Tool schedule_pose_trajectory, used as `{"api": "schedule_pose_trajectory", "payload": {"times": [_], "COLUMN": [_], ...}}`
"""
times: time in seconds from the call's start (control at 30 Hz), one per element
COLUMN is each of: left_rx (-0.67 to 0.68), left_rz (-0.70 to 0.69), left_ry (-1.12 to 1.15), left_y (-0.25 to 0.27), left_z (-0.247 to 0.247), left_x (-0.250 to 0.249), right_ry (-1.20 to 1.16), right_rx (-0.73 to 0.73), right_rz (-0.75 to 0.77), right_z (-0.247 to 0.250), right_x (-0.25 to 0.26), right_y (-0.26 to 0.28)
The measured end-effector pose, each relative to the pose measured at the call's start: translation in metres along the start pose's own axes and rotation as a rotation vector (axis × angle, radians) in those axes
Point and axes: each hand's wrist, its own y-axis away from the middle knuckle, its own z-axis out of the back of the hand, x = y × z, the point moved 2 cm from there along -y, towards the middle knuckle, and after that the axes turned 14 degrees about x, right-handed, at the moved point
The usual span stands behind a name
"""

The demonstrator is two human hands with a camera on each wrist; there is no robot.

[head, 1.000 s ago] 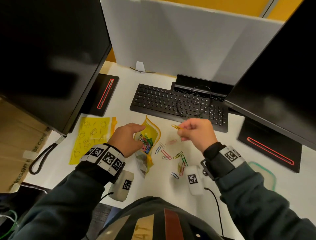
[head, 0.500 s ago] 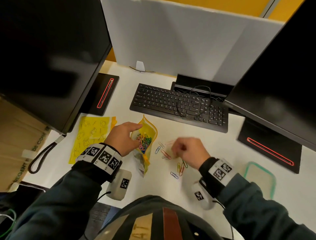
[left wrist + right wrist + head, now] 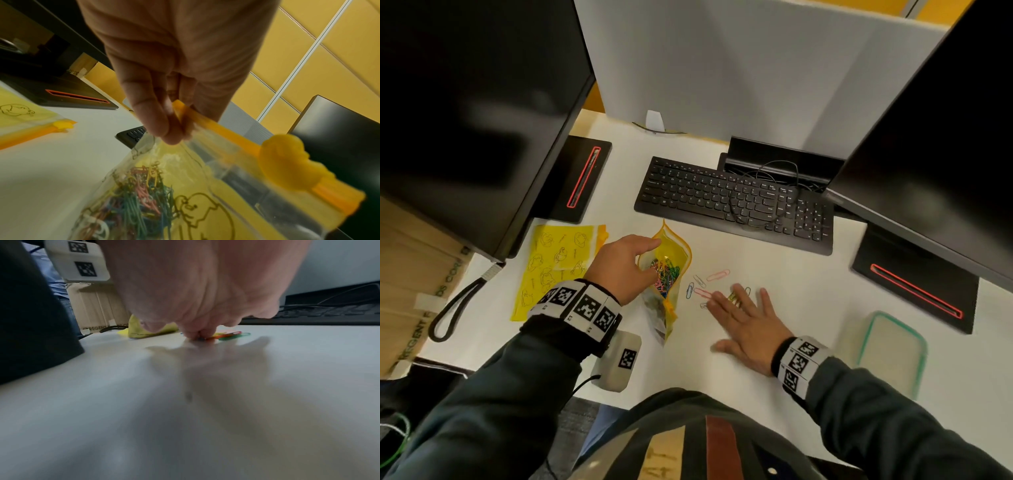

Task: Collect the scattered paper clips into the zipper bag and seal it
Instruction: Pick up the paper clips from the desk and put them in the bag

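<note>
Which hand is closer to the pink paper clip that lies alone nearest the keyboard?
Right. The right hand lies flat on the desk just below the pink paper clip, fingertips close to it. The left hand is farther away, pinching the zipper bag rim.

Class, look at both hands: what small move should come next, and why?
Probably sweep the right hand, lying flat on loose paper clips, toward the zipper bag. The left hand pinches its mouth open, and clips remain on the desk.

Dark grey-green sleeves (image 3: 887, 411), black cuffs, checker-marked white wristbands (image 3: 578, 305), perhaps cabled white wrist modules (image 3: 616, 363).
</note>
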Motion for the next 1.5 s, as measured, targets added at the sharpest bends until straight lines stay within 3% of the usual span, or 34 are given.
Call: {"api": "schedule_pose_trajectory", "payload": {"times": [0.13,0.27,0.5,0.7,0.9,1.3,1.5], "left_rx": [-0.006,-0.008,-0.009,0.010,0.026,0.020,0.020], "left_rz": [-0.001,0.000,-0.003,-0.005,-0.004,-0.005,-0.006], "left_ry": [-0.010,-0.028,-0.007,-0.011,-0.016,-0.038,-0.046], "left_y": [0.000,0.002,0.002,-0.001,-0.002,0.004,0.003], "left_z": [0.001,0.002,0.003,0.005,0.005,0.007,0.006], "left_x": [-0.001,0.000,0.003,0.002,-0.001,0.002,0.001], "right_ry": [0.058,0.122,0.075,-0.281,-0.038,-0.031,-0.023], "right_rx": [0.000,0.028,0.051,-0.121,0.013,-0.110,-0.123], "right_rz": [0.080,0.050,-0.002,-0.057,0.019,0.098,0.021], "right_z": [0.028,0.039,0.019,0.049,0.065,0.048,0.048], "right_x": [0.025,0.034,0.006,-0.032,-0.035,-0.051,-0.043], "right_y": [-0.028,-0.043,-0.011,-0.006,-0.020,-0.011,-0.012]}}
